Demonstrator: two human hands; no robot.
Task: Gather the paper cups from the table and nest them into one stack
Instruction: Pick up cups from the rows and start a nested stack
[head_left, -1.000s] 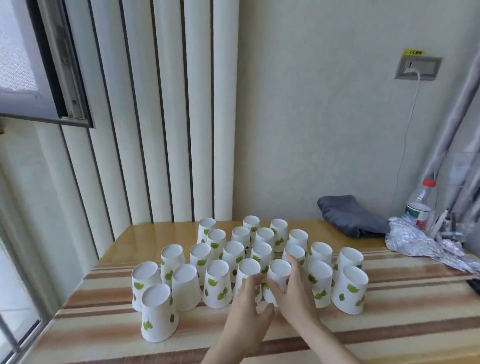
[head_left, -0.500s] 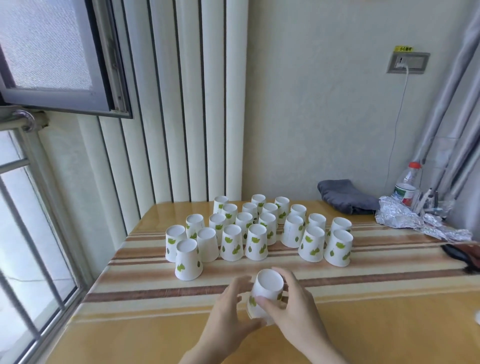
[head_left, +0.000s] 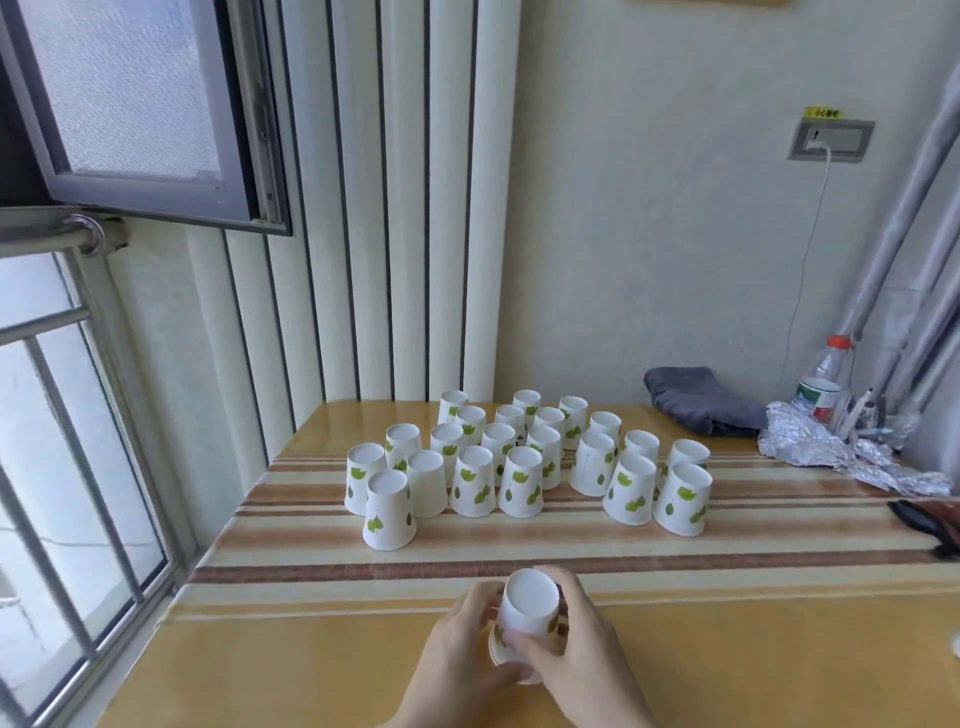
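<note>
Together, left hand (head_left: 457, 660) and right hand (head_left: 587, 654) clasp an upturned paper cup (head_left: 527, 613) between them.

Both forearms came in from the bottom edge, angled toward each other. The left hand (head_left: 462, 654) cupped the near left side of a paper cup (head_left: 529, 610), thumb along its base. The right hand (head_left: 582, 644) wrapped the right side, fingers (head_left: 569, 584) curled behind, thumb across the front, both grips closed.
</note>
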